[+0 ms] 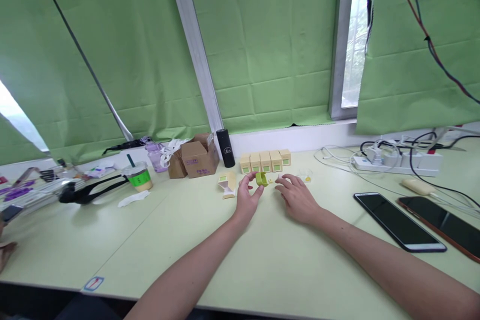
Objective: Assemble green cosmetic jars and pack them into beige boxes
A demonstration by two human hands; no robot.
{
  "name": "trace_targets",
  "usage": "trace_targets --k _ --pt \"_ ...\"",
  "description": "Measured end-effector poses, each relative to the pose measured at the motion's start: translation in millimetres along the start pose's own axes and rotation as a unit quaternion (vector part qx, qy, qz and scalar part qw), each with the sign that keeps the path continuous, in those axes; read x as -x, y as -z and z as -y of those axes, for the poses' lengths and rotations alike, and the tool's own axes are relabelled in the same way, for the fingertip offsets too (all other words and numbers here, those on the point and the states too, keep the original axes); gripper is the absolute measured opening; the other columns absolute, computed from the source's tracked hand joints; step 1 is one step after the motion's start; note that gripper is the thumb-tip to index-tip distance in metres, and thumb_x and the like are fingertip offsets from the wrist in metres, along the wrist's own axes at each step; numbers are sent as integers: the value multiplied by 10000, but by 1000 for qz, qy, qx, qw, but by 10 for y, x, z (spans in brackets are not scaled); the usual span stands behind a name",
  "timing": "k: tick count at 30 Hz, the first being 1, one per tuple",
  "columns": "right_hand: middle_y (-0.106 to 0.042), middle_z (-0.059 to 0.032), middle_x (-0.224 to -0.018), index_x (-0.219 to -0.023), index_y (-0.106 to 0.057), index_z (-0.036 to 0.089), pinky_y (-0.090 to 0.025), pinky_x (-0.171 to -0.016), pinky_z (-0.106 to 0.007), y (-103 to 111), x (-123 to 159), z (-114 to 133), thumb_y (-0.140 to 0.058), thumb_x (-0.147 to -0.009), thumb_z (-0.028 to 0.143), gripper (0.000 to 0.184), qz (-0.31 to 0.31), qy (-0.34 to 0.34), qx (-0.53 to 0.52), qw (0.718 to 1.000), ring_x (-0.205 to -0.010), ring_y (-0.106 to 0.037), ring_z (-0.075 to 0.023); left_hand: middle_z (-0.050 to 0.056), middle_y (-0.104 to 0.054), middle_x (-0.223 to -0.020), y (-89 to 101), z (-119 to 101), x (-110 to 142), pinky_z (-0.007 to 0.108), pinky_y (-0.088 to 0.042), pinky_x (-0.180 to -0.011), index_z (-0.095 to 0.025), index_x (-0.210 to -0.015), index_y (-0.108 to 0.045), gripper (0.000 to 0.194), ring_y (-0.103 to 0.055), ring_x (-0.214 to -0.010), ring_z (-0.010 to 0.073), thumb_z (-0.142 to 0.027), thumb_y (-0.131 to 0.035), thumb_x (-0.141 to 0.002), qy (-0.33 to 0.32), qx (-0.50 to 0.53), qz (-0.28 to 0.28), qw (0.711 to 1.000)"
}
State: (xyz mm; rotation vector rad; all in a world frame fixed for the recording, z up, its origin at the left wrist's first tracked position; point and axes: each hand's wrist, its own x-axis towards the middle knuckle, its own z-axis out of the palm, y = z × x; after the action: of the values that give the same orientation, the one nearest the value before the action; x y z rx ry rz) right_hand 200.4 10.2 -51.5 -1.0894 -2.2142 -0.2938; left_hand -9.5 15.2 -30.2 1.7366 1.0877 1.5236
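My left hand [247, 197] grips a small yellow-green plastic case [261, 179] between thumb and fingers, a little above the table. To its right my right hand [297, 197] hovers low with fingers apart, its fingertips close to a tiny yellow-green piece [270, 181]. Whether a fingertip touches a small pale bit there is too small to tell. An opened small carton [227, 185] lies left of my left hand. Beyond both hands stands a row of several small beige boxes [265, 162] with green squares. A clear packet with something yellow [307, 178] lies past my right hand.
Left of centre stand a brown cardboard box [200, 157], a black cylinder [225, 148] and a drink cup [139, 178]. On the right lie two phones [397, 220] [444, 220], a power strip [423, 163] and tangled cables. Another person's hand [5, 252] shows at the left edge.
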Motion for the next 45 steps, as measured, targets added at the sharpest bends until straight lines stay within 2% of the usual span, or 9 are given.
trace_targets --k 5,12,18,23,26,30,34,38,45 --pt "-616 -138 -1449 -1255 -697 123 -268 -1179 -527 -27 -242 -29 -585 -777 73 494 135 0 85 987 -1433 -379 -363 104 -693 -1296 -4 -30 7 371 -409 -939 -226 -1252 -632 459 -589 -1255 287 -303 -741 -813 17 87 18 996" --pt "-761 -163 -1110 -1022 -772 136 -316 -1077 -466 -193 -507 -24 -580 -808 68 296 152 -4 96 984 -1273 -515 -341 106 -700 -1299 8 -56 18 376 -399 -953 -222 -1234 -653 485 -594 -1248 299 -342 -774 -781 11 119 19 993" --pt "-768 -153 -1088 -993 -757 134 -326 -1011 -433 -88 -475 23 -594 -791 9 289 102 -8 91 991 -1190 -564 -321 115 -693 -1302 8 -13 16 383 -406 -976 -210 -1243 -645 493 -593 -1250 298 -358 -770 -790 4 127 14 992" --pt "-777 -115 -1017 -928 -734 165 -354 -925 -410 117 -240 120 -567 -907 66 195 35 -29 71 996 -1019 -627 -258 113 -687 -1311 -2 0 24 391 -421 -988 -220 -1257 -642 518 -598 -1247 299 -382 -784 -786 2 130 11 991" --pt "-750 -61 -829 -810 -681 185 -371 -861 -390 231 -81 227 -573 -861 10 211 -73 -15 -11 997 -857 -626 -221 114 -683 -1322 -8 -7 32 389 -429 -978 -225 -1256 -644 523 -602 -1250 302 -398 -792 -785 -2 132 15 991" --pt "-735 -48 -870 -926 -659 206 -399 -827 -388 435 26 412 -531 -920 60 194 -134 -28 -134 981 -853 -625 -220 119 -672 -1346 -23 -25 50 409 -432 -1002 -229 -1273 -639 520 -591 -1277 311 -392 -786 -801 -11 136 30 990" --pt "-751 -57 -1018 -1040 -709 255 -465 -826 -378 598 -3 520 -543 -982 238 177 -148 -114 -327 926 -947 -651 -230 122 -678 -1333 -43 -48 71 418 -441 -1007 -223 -1269 -639 525 -591 -1274 315 -389 -792 -795 -13 137 42 990" --pt "-769 -73 -1016 -960 -774 245 -484 -776 -369 593 -60 472 -693 -881 451 234 -144 -251 -481 827 -889 -653 -232 117 -685 -1312 -54 -78 95 415 -446 -1001 -227 -1253 -649 503 -597 -1255 311 -389 -789 -798 -20 135 47 990" --pt "-713 -77 -834 -855 -793 180 -422 -606 -309 484 -23 285 -808 -684 666 515 -133 -395 -560 716 -696 -526 -164 130 -678 -1312 -87 -68 137 429 -453 -1008 -221 -1266 -654 498 -601 -1248 317 -383 -778 -811 -18 118 65 991"
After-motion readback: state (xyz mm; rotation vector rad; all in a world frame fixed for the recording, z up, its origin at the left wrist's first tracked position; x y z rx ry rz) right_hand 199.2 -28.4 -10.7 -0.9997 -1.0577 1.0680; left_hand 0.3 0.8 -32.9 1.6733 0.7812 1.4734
